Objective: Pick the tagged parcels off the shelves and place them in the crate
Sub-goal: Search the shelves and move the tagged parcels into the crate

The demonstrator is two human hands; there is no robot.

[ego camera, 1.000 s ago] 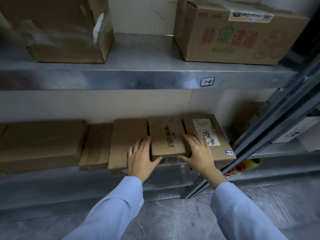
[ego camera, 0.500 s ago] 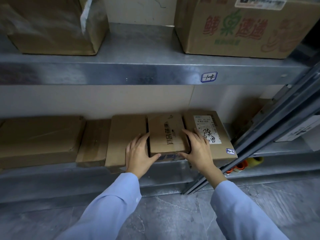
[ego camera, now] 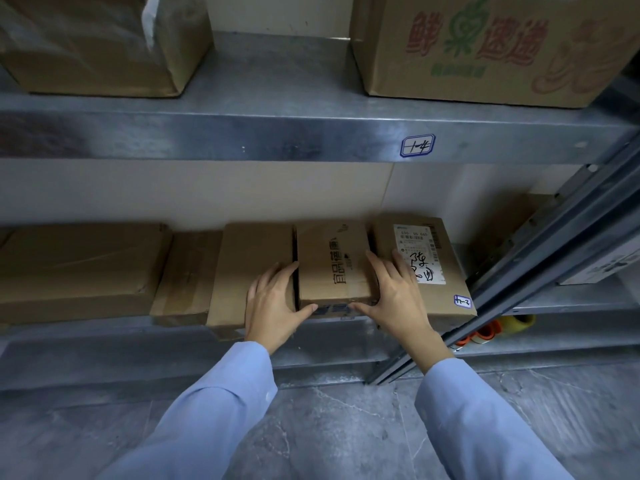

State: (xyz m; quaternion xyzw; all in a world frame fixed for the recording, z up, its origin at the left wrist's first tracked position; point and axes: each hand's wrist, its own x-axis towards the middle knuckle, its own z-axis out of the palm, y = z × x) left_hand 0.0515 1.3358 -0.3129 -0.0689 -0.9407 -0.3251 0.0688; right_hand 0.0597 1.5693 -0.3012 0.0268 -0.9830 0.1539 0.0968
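A small cardboard parcel [ego camera: 332, 265] with dark printed lettering lies on the lower metal shelf [ego camera: 104, 341], squeezed between two other boxes. My left hand [ego camera: 273, 306] clasps its left side, fingers in the gap and thumb on the front edge. On its right side my right hand [ego camera: 398, 299] does the same, thumb at the front. To its right lies a flat box [ego camera: 446, 306] with a white shipping label and a small blue-edged tag. No crate is in view.
More cardboard boxes [ego camera: 79, 268] line the lower shelf to the left. The upper shelf [ego camera: 277, 133] carries two big cartons [ego camera: 485, 46] and a blue-edged sticker. A grey upright post [ego camera: 554, 258] slants at right, tape rolls [ego camera: 498, 329] behind it. Grey stone floor below.
The view has moved closer to the lower shelf. Both hands stay clasped on the small parcel, which has barely shifted.
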